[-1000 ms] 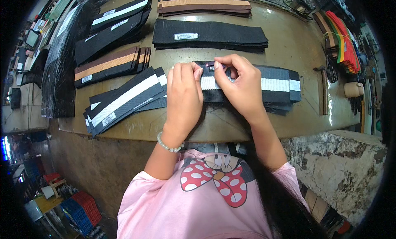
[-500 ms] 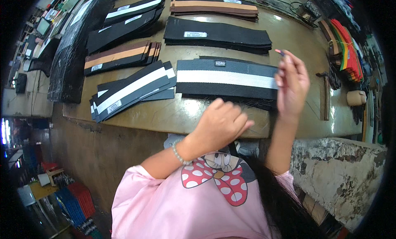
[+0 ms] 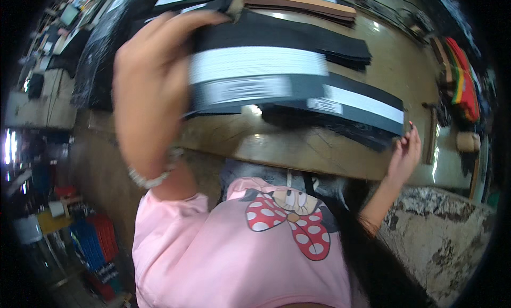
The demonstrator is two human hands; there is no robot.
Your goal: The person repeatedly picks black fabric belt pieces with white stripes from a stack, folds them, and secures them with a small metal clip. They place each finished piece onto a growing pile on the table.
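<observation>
Left hand [image 3: 151, 76], motion-blurred, up above the worktop [image 3: 239, 146], fingers curled over the left end of a striped strip [image 3: 258, 62]; thumb hidden. Strip has a white band beside a dark grey one with a white label [image 3: 247, 90], label print blurred. It's held up off the worktop, covering part of the view of the things behind.

Right hand [image 3: 407, 148] low at right, nearly closed, fingertips pinched on a small dark tool [image 3: 411, 126] with a reddish tip. It's right by the right corner of a striped pile [image 3: 367, 103] lying on the worktop; contact unclear.

Behind the strip: a black stack [image 3: 346, 44], then a brown-and-orange stack [image 3: 301, 2]. Far right: a red, yellow and green bundle [image 3: 464, 84], with a tan roll [image 3: 468, 142] below it. Bead bracelet [image 3: 151, 177] on left wrist.
</observation>
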